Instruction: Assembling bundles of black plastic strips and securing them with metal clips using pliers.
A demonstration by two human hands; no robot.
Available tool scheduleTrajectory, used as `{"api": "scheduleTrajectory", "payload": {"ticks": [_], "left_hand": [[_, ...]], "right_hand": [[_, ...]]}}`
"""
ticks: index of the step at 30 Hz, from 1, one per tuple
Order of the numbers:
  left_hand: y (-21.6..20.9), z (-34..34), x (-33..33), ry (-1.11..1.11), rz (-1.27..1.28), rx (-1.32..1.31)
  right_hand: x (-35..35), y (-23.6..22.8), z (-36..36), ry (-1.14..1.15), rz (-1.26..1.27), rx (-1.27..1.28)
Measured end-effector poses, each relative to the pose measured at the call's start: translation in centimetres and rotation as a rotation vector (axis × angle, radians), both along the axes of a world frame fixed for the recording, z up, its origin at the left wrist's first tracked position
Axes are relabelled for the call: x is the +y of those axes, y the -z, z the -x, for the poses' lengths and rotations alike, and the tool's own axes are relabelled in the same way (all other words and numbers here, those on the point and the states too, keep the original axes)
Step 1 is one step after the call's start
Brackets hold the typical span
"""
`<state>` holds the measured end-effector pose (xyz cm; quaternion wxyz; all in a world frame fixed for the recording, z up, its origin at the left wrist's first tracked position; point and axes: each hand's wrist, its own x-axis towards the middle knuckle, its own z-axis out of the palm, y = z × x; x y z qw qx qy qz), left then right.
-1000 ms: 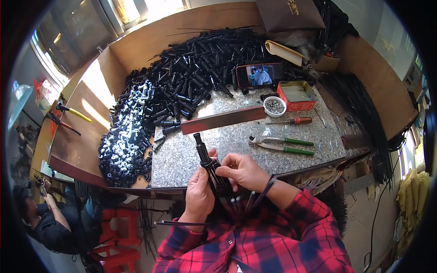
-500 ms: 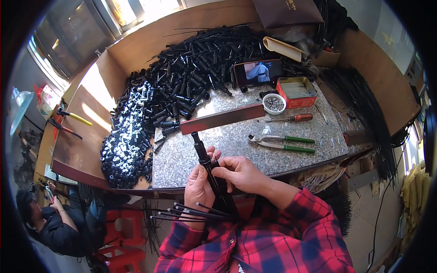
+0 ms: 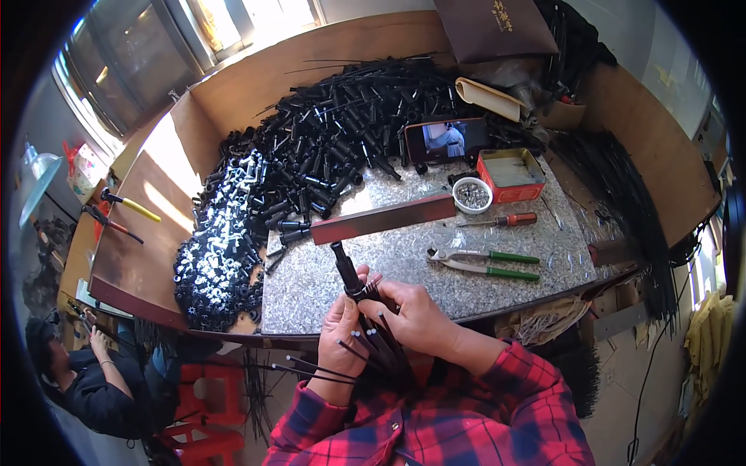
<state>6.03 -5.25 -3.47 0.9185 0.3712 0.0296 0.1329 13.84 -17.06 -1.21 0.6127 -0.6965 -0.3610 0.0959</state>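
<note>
Both my hands are closed round a slim black frame [image 3: 347, 268] that looks like an umbrella frame, a tube-shaped top with thin rods bundled below it. My left hand [image 3: 339, 342] grips it from the left, thumb pressed just under the collar. From the right, my right hand [image 3: 412, 317] pinches at the rods by that collar, its fingertips partly hidden. Several thin black rods [image 3: 318, 374] with pale tips fan out over my left wrist. The top of the frame points at a long dark red bar [image 3: 385, 218] lying on the speckled stone slab [image 3: 299, 303].
Heaped black tubular parts [image 3: 334, 140] fill the back and left. Right of the bar lie green-handled pincers [image 3: 486, 264], a screwdriver [image 3: 505, 220], a white cup [image 3: 472, 196] of small metal bits, a red tin [image 3: 509, 177] and a phone [image 3: 444, 141]. Another person [image 3: 85, 373] sits at lower left.
The pale-tipped rods have shifted, several now standing up closer to my hands. My view has tilted slightly, so the bench sits lower. Both hands keep their hold on the frame.
</note>
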Motion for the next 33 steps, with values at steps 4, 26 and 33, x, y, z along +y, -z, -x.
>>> {"api": "scheduleTrajectory", "payload": {"ticks": [4, 26, 33], "left_hand": [[0.5, -0.3, 0.9, 0.068, 0.032, 0.016], [-0.9, -0.1, 1.8, 0.211, 0.021, -0.009], [-0.7, -0.1, 1.8, 0.266, 0.132, -0.074]], "right_hand": [[-0.1, -0.5, -0.2, -0.066, -0.013, 0.113], [-0.2, -0.1, -1.1, -0.394, -0.007, 0.497], [-0.3, -0.3, -1.3, -0.433, 0.030, 0.460]]}}
